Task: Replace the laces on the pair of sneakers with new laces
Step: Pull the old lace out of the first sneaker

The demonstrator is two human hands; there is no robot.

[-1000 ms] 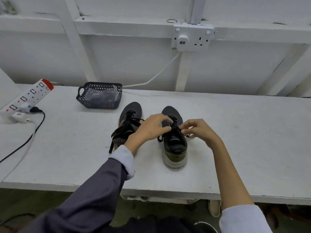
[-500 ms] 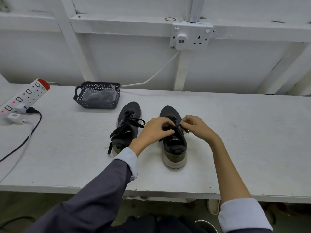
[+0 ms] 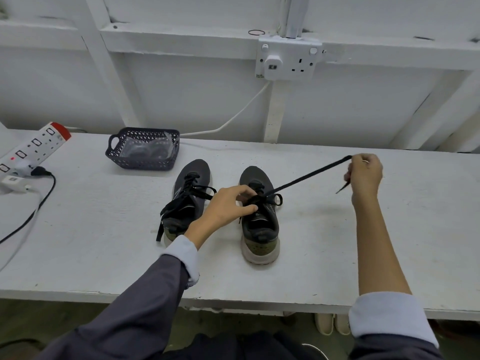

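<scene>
The task is judged to be at an early stage: the bow on the right sneaker (image 3: 259, 224) is being undone, and no new lace is seen threaded in either shoe. One end of its black lace (image 3: 311, 175) is clamped in the curled fingers of the right hand (image 3: 365, 175) and drawn taut, up and out to the right. The lacing over the tongue is pinched between thumb and fingers of the left hand (image 3: 228, 206). On the left sneaker (image 3: 192, 178), just beside, the lace is seen loose and trailing but not yet pulled from the eyelets. Both old laces are to be removed and both shoes relaced.

The laces are flat woven tape. The uppers are dark knit mesh over thick pale soles. Clear plastic packets, their contents not discernible, are held in a dark perforated plastic basket (image 3: 140, 165) at the far left of the scuffed white-painted table (image 3: 337, 242).
</scene>
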